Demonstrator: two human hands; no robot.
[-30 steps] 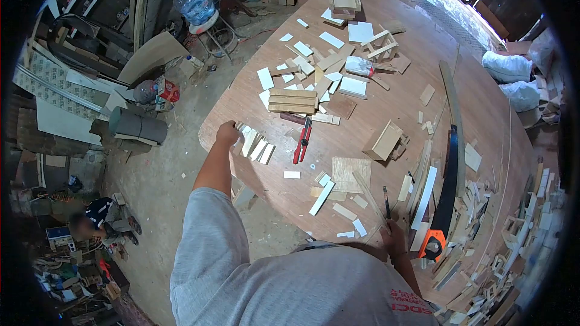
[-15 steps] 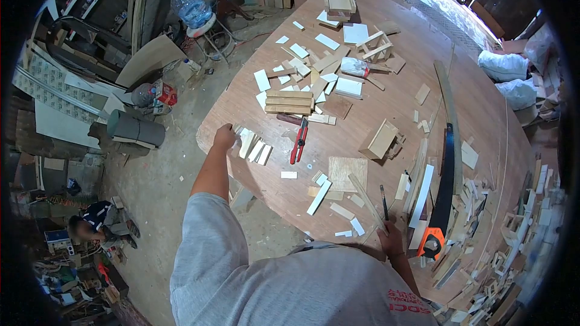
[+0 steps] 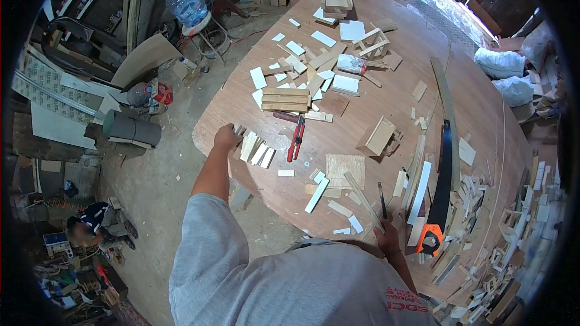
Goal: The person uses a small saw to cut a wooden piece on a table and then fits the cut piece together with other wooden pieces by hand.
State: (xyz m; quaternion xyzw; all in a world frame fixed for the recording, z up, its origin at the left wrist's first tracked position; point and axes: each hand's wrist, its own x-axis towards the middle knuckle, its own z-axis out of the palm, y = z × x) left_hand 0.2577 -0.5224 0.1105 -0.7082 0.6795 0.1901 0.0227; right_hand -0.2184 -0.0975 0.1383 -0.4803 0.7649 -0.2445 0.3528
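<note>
At the table's [image 3: 393,99] 9 o'clock edge, the left hand [image 3: 226,137] lies curled over the end of a fanned row of pale wood slats [image 3: 257,150]. They are short, flat and cream-coloured. I cannot tell whether it grips one or only rests there. The table edge is just beside the hand at 9 o'clock, and bare board opens at its 12 o'clock. A red-handled tool [image 3: 296,139] lies just beyond the slats at 3 o'clock. At the table's 6 o'clock edge, the right hand [image 3: 388,242] is clenched on a thin wood strip [image 3: 362,198] pointing to 11 o'clock. An orange-handled saw [image 3: 444,181] and scraps crowd its 3 o'clock side.
</note>
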